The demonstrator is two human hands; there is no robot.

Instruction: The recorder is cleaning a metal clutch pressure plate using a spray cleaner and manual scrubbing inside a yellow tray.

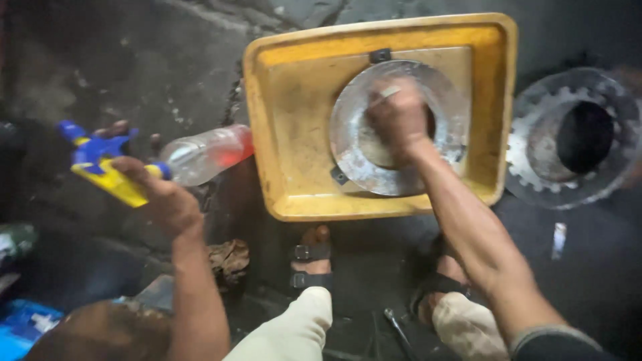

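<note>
A: What's biggest here?
B: The yellow tray (294,100) on the dark floor (134,60), with a round metal disc (354,160) lying flat inside it.
A: And the hands?
B: The right hand (398,117) presses on the disc, fingers curled around something small; it looks like scrubbing. The left hand (164,197) grips a spray bottle (194,157) beside the tray, nozzle away; aiming it inward seems needed.

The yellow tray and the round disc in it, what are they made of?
The tray looks like plastic: solid yellow, dull, with rounded moulded edges and grime. The disc looks like metal: grey, shiny in patches, worn. The right hand rests on it.
</note>
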